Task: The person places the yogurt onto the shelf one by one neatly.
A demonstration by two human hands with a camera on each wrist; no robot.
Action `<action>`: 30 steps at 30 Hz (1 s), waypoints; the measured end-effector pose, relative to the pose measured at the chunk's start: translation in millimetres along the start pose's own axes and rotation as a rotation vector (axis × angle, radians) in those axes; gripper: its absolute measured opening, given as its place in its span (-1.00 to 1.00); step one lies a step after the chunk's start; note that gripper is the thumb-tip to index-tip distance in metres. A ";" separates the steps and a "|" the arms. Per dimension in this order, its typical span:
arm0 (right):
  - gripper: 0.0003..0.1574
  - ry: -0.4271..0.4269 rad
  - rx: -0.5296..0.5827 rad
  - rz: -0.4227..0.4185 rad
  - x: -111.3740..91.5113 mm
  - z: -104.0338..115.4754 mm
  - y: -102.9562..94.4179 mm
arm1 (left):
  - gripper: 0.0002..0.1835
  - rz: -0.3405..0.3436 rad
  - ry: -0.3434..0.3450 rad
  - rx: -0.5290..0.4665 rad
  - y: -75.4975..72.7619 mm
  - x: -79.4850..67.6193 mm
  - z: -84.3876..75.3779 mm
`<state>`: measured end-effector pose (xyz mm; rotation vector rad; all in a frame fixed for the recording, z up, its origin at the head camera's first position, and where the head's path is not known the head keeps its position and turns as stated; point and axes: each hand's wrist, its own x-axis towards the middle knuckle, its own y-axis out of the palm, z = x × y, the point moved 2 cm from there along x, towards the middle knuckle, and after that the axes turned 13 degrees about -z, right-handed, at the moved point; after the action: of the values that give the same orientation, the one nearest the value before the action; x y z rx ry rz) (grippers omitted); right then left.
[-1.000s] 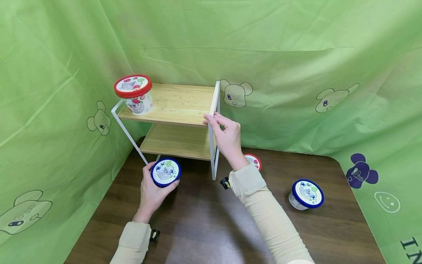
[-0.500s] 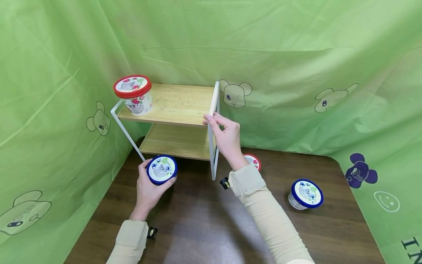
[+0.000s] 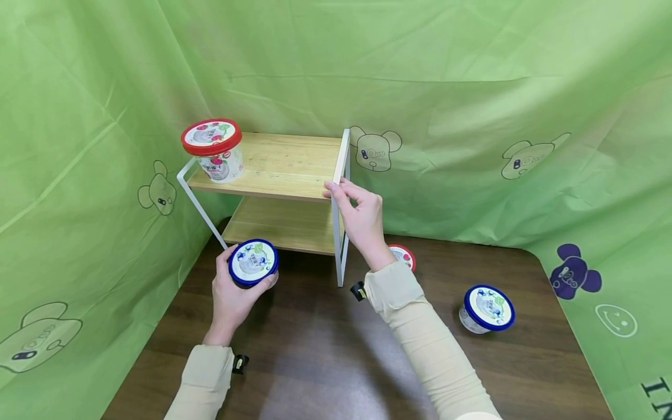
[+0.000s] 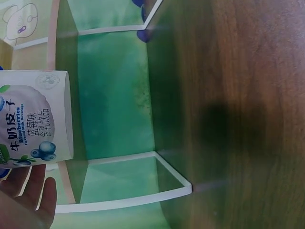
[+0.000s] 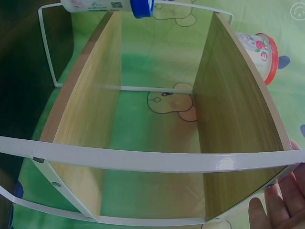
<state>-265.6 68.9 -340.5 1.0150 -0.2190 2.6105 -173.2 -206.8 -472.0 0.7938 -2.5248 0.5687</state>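
My left hand [image 3: 229, 300] grips a white tub with a blue lid [image 3: 254, 262], its thumb on the near right side. The tub hangs over the table at the front left of a two-tier wooden shelf [image 3: 289, 166], beside the lower board [image 3: 278, 224]. Blueberries and the word "Blueberries" are printed on the tub [image 4: 33, 119] in the left wrist view. With thumb and fingers, my right hand [image 3: 362, 221] holds the shelf's white right frame at its front top corner. On the upper board, at the left end, stands a red-lidded tub [image 3: 214, 150].
Another blue-lidded tub [image 3: 488, 309] stands on the dark wooden table [image 3: 325, 356] at the right. Behind my right wrist a red-lidded tub [image 3: 404, 257] is partly hidden. Green cloth [image 3: 462, 128] hangs around the back and sides.
My left hand has carried the blue-lidded tub left and away from me, closer to the shelf's lower board. The right hand stays on the frame.
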 end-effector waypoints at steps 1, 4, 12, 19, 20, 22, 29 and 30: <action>-0.65 0.001 0.000 0.000 -0.1 0.0 0.0 | 0.05 0.000 0.002 -0.005 -0.4 0.8 -0.4; -0.65 0.002 0.005 0.000 -0.4 -0.2 0.0 | 0.03 0.000 0.007 -0.012 -1.4 3.4 -1.0; -0.65 -0.001 0.006 -0.003 -0.7 -0.2 -0.1 | 0.01 -0.011 0.011 -0.006 -2.2 8.2 -3.6; -0.63 -0.010 0.001 -0.005 -0.6 -0.8 -0.7 | 0.06 -0.052 0.010 0.011 -1.8 13.8 -7.1; -0.63 -0.011 0.001 -0.004 -0.6 -0.9 -0.7 | 0.06 -0.057 0.008 0.013 -1.9 14.5 -7.7; -0.63 -0.008 0.004 -0.004 -0.4 -1.1 -0.7 | 0.07 -0.064 0.009 0.017 -2.0 16.2 -8.6; -0.63 0.006 0.007 -0.007 -0.3 -0.5 -0.2 | 0.08 -0.073 0.018 0.019 -1.3 23.2 -11.5; -0.64 0.007 0.007 -0.008 -0.3 -0.3 0.0 | 0.08 -0.072 0.018 0.014 -1.1 24.1 -12.0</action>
<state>-265.5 68.9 -340.9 1.0070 -0.2038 2.6090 -187.1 -212.1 -449.6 0.8767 -2.4674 0.5671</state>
